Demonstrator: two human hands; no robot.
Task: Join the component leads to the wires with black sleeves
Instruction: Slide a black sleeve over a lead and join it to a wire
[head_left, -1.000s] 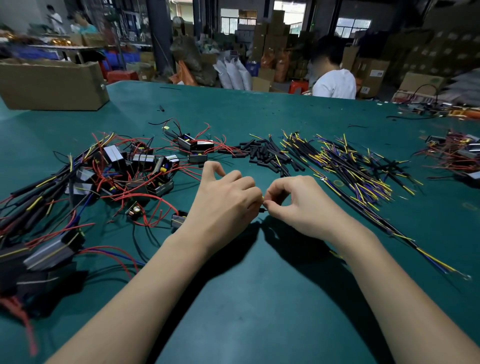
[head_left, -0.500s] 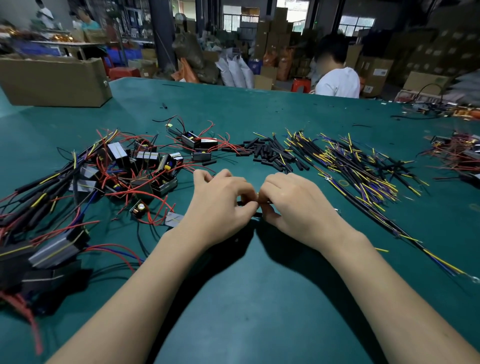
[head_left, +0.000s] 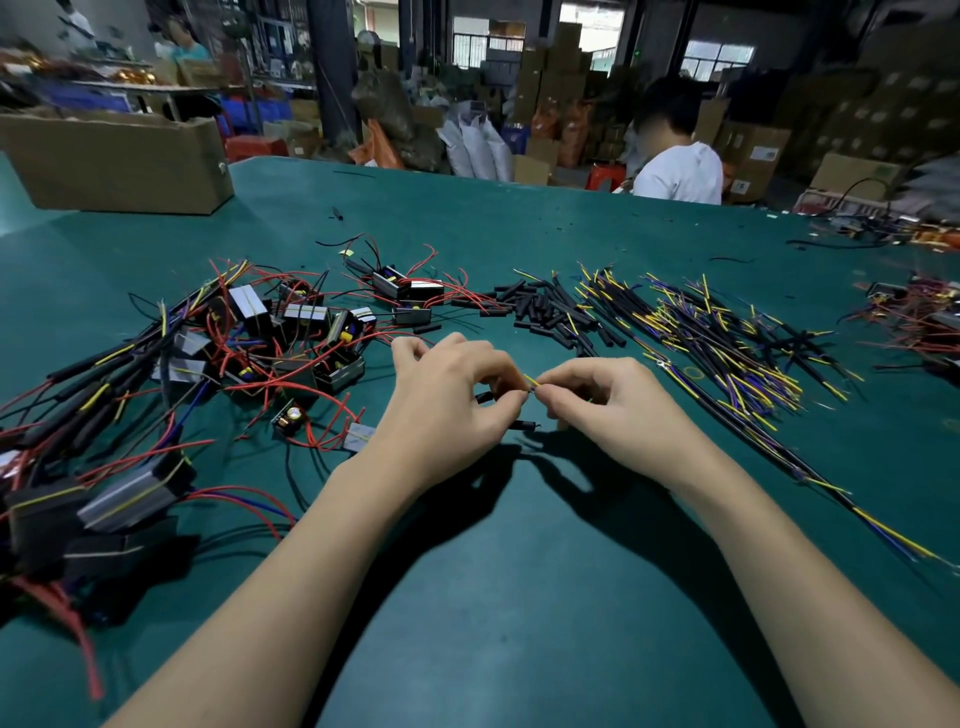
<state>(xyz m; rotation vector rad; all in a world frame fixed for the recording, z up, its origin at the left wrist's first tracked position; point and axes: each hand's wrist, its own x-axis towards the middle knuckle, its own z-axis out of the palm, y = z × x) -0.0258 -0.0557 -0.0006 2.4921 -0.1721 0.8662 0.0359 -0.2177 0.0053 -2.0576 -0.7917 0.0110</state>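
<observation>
My left hand (head_left: 452, 402) and my right hand (head_left: 618, 405) meet fingertip to fingertip above the green table (head_left: 519, 597). Between them I pinch thin wire ends (head_left: 531, 383), yellow and blue, where they join. A black sleeve (head_left: 522, 425) lies just under the fingers; whether it sits on the held wire is hidden. Loose black sleeves (head_left: 556, 312) are heaped behind my hands. A pile of yellow and blue wires (head_left: 727, 338) spreads to the right. Components with red leads (head_left: 291, 332) are heaped at the left.
Finished black-sleeved assemblies (head_left: 78, 395) lie at the far left. A cardboard box (head_left: 114, 161) stands at the table's back left. A person in a white shirt (head_left: 675, 171) sits beyond the far edge. More wired parts (head_left: 919, 317) lie at the right edge.
My hands have drawn slightly apart and lifted, so the yellow and blue wire ends now show between the fingertips. The piles have not moved.
</observation>
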